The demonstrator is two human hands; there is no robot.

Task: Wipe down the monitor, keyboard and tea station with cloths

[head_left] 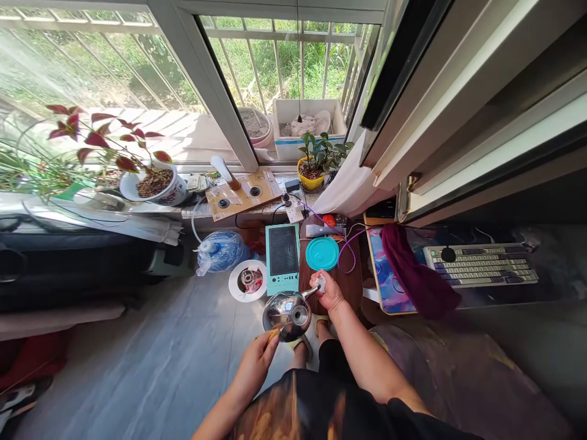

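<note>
A polished stainless-steel kettle point(280, 310) is held up just on the wearer's side of the turquoise computer case point(283, 260), tipped so that its round lid shows. The left hand point(257, 359) is closed at its near side, by the dark handle, with a small yellowish piece point(274, 333) at the fingertips; the exact grip is partly hidden. The right hand point(331, 294) is clamped on a white wad point(321, 283) at the tip of the spout point(310, 293). The hands are apart, with the kettle between them.

The shell looks stiff and hard to dent, but smooth and probably slippery, more so if wet. Its weight depends on what is inside, which cannot be seen. The handle should give the surest hold; the thin spout suits steadying better than carrying.

Just left of the computer case stands a white bin point(233, 283), with a clear blue water jug point(224, 253) behind it. Right of the case, a brown wooden tabletop point(349, 284) bears a teal round lid point(322, 253). Farther right lie a maroon cloth point(413, 269) and a keyboard point(481, 266). Beyond the case, the windowsill carries a tap panel point(241, 198) and a yellow-potted plant point(310, 177).
</note>
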